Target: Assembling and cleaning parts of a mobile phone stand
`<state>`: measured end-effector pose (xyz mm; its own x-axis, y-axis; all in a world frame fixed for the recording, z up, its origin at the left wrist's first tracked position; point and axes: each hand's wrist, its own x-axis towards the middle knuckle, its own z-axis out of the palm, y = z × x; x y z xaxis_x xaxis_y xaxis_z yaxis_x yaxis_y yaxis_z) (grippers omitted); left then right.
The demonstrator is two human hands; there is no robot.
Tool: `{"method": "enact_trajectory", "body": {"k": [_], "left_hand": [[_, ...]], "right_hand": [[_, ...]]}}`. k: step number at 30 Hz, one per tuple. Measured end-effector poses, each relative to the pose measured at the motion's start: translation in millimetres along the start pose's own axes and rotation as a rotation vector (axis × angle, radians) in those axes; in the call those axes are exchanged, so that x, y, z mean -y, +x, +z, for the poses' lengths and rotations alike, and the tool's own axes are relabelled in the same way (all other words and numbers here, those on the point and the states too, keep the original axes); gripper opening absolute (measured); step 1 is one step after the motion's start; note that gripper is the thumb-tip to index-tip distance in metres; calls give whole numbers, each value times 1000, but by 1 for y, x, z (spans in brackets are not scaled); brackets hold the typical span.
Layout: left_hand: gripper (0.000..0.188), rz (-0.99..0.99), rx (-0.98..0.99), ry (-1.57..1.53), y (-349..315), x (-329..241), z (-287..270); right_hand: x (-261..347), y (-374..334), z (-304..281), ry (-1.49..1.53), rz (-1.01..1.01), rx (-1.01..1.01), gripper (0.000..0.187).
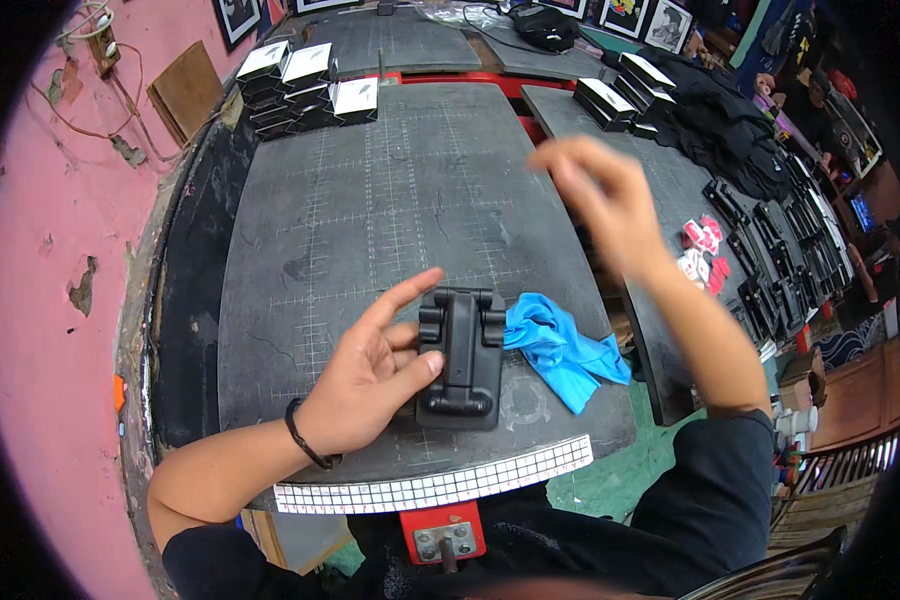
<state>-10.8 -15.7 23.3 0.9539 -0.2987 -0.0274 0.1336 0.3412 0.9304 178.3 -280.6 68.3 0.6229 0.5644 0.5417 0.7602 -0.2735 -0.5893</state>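
A black folding stand (460, 360), apparently for a phone or tablet, with rounded hinges at its upper end, is at the near middle of the dark table. My left hand (365, 365) grips its left side, thumb on the edge, index finger stretched out past the top and other fingers partly hidden behind. Whether the stand rests on the tabletop or is slightly lifted, I cannot tell. Touching or just beside its right side lies a crumpled bright blue cloth (565, 350). My right hand (605, 200) is raised over the table's right edge, its fingers smeared by motion.
Stacked black-and-white boxes (305, 85) stand at the far left, more boxes (625, 95) at the far right. The right-hand table holds rows of black stands (770, 260), small red-and-white pieces (705, 245) and black fabric (720, 140). A white grid strip (435, 485) lines the near edge.
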Motion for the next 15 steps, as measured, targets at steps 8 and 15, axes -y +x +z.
{"method": "enact_trajectory", "body": {"k": [8,15], "left_hand": [[61,234,-21,838,4,-6,-21],[56,277,-30,1284,9,2,-32]], "right_hand": [[-229,85,-86,-1391,426,-260,45],[-246,82,-83,-1466,382,-221,39]]}}
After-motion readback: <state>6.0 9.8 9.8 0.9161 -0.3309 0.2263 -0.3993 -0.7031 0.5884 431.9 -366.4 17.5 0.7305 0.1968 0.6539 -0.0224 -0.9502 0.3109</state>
